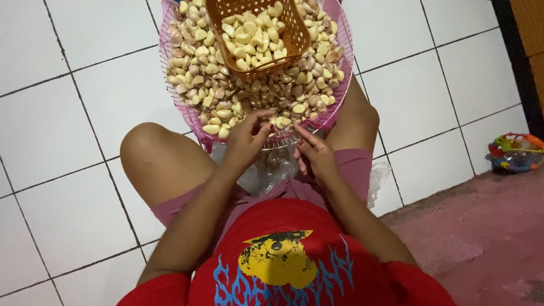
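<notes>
Fingers of left hand pinch a garlic clove; right hand half-curled, contents indiscernible. Orange basket part-filled with peeled cloves; pink basket largely unpeeled.

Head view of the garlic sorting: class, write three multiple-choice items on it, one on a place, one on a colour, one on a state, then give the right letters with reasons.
1. Where does the orange basket sit?
A. on the floor tiles
B. on the garlic cloves in the pink basket
C. on the person's knee

2. What colour is the floor tile?
A. white
B. green
C. black

3. How is the left hand?
A. flat on the floor
B. behind the back
C. fingers bent at the pink basket's near rim, among the cloves

Answers:
1 B, cloves surround its base.
2 A, pale squares with dark joints.
3 C, its fingertips meet at the rim, with the right hand close beside.
</notes>
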